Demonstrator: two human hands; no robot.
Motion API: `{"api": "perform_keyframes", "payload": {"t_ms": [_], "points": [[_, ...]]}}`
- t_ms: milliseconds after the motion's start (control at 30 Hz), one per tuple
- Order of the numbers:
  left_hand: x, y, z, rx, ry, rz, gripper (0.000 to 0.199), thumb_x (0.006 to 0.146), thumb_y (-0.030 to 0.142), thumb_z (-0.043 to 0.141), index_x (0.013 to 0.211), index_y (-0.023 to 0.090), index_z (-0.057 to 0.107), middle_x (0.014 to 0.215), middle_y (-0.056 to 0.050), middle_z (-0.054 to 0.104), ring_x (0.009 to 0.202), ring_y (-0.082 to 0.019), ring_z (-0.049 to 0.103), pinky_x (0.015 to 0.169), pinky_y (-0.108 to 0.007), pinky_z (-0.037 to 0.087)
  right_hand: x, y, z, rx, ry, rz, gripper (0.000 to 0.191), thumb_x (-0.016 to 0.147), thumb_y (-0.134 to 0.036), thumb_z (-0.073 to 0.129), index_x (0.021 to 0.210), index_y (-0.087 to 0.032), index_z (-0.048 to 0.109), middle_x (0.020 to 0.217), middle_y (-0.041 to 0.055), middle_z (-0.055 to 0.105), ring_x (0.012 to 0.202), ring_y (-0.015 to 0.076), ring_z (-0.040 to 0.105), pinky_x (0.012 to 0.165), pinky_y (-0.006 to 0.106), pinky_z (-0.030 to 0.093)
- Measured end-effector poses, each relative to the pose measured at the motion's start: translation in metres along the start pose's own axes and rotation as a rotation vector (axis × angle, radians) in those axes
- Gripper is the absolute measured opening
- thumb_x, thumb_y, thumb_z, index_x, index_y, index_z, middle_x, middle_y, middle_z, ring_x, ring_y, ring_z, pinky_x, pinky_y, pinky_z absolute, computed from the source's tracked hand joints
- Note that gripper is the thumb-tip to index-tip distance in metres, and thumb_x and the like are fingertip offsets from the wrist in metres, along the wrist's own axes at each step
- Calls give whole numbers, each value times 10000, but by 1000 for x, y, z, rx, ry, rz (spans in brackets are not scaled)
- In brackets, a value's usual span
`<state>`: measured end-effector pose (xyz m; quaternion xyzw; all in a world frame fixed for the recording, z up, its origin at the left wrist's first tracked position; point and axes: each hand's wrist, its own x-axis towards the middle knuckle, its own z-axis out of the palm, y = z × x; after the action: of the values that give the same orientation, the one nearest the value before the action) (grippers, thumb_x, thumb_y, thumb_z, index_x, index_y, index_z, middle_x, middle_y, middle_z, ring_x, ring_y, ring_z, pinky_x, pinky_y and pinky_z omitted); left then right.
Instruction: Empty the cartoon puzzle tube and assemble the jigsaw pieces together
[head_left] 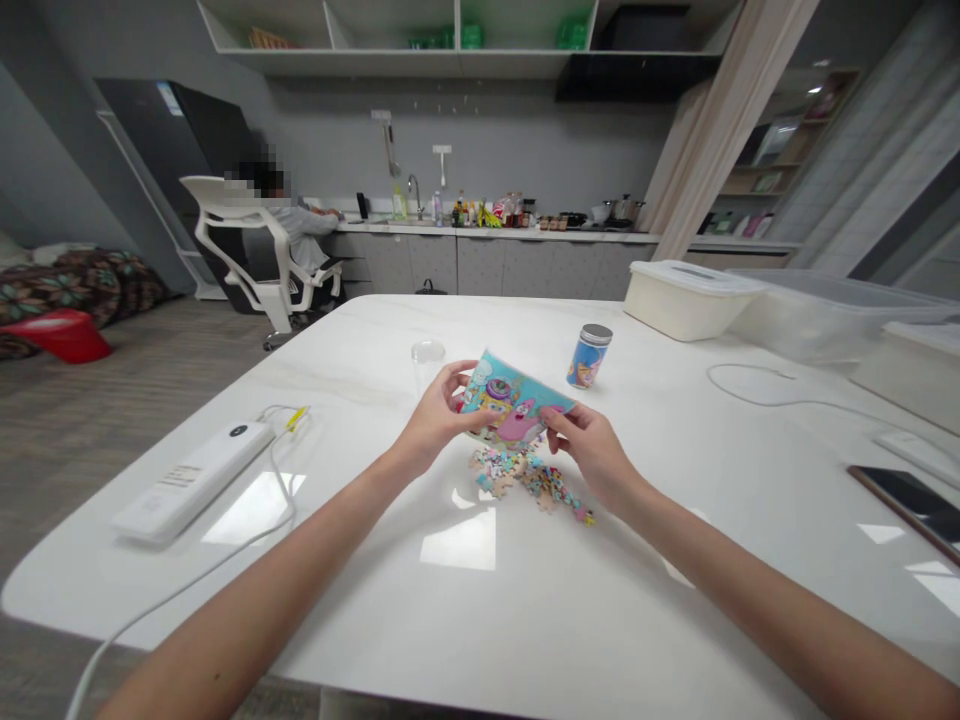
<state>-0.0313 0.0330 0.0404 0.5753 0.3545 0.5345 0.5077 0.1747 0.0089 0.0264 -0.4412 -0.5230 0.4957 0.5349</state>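
A cartoon picture card (517, 400) with a yellow and a pink figure on light blue is held up, tilted, between both hands. My left hand (444, 408) grips its left side, thumb across the front. At the lower right edge, my right hand (581, 437) pinches the card between thumb and fingers. Beneath it a loose pile of small jigsaw pieces (536, 480) lies on the white table (360, 610). Behind my left hand stands a clear glass jar (428, 355), partly hidden. A blue picture jar with a grey lid (589, 356) stands farther right.
A white power strip (196, 480) and its cable lie at the left. On the right are a lidded cream box (686, 298), a clear plastic bin (825, 310), a white cable and a dark phone (915, 500). A person sits in a white chair (259, 240) beyond the table.
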Motion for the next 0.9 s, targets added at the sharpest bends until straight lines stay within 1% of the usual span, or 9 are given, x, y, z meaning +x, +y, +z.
{"api": "perform_keyframes", "payload": {"t_ms": [67, 167, 300, 400, 500, 600, 700, 800, 900], "points": [[0, 2, -3, -62, -21, -56, 608, 573, 348, 852, 1081, 177, 566, 1062, -71, 644, 933, -216, 645, 783, -332, 539, -3, 3, 8, -21, 170, 45, 384, 708, -529, 740, 719, -165, 618, 516, -42, 496, 447, 90, 407, 452, 233, 370], [-3, -3, -4, -126, -1, -178, 443, 624, 377, 836, 925, 168, 587, 903, -43, 690, 822, -198, 660, 720, -302, 530, -11, 17, 14, -61, 325, -67, 370, 724, -526, 728, 750, -187, 583, 562, -17, 572, 452, 120, 492, 448, 248, 417], [-9, -20, -1, -225, -46, -338, 433, 675, 416, 809, 982, 175, 620, 946, -58, 718, 861, -230, 683, 769, -322, 535, -18, 37, 14, -3, 328, -3, 393, 714, -555, 724, 846, -217, 571, 615, 10, 651, 528, 196, 619, 472, 298, 516], [-14, -32, 0, -288, -35, -429, 437, 722, 428, 774, 1053, 188, 621, 995, -78, 722, 906, -261, 687, 780, -352, 546, -21, 41, 12, -8, 329, 65, 371, 755, -534, 696, 918, -238, 544, 587, -15, 646, 487, 187, 609, 445, 285, 511], [-18, -37, 0, -304, -3, -452, 426, 744, 397, 763, 1094, 217, 600, 1018, -63, 718, 899, -254, 688, 782, -357, 545, -27, 37, 12, -36, 289, 53, 346, 765, -494, 701, 930, -248, 523, 657, -3, 680, 534, 188, 639, 510, 291, 549], [-17, -37, -1, -254, 16, -395, 376, 749, 406, 754, 1031, 221, 587, 998, -40, 714, 875, -230, 682, 785, -342, 539, -32, 32, 13, -51, 233, 50, 358, 770, -473, 704, 940, -247, 485, 743, 21, 705, 557, 185, 651, 512, 293, 564], [-12, -33, -1, -80, 14, -255, 336, 775, 437, 712, 962, 203, 562, 930, -28, 695, 829, -202, 661, 767, -320, 532, -34, 29, 14, -93, 232, 30, 358, 789, -471, 685, 926, -247, 442, 744, 13, 691, 568, 178, 653, 483, 280, 560], [-9, -20, 1, 306, 47, 6, 267, 816, 436, 642, 813, 202, 513, 766, 10, 629, 730, -168, 612, 661, -265, 494, -31, 27, 13, -153, 242, -102, 382, 790, -471, 670, 972, -248, 420, 662, -27, 649, 530, 175, 638, 466, 279, 538], [-17, -1, 1, 563, 83, 116, 224, 813, 374, 622, 832, 216, 464, 708, 41, 603, 647, -152, 594, 607, -251, 469, -28, 22, 14, -203, 263, -228, 387, 790, -473, 645, 990, -242, 406, 627, -43, 626, 495, 167, 613, 427, 256, 470]]}}
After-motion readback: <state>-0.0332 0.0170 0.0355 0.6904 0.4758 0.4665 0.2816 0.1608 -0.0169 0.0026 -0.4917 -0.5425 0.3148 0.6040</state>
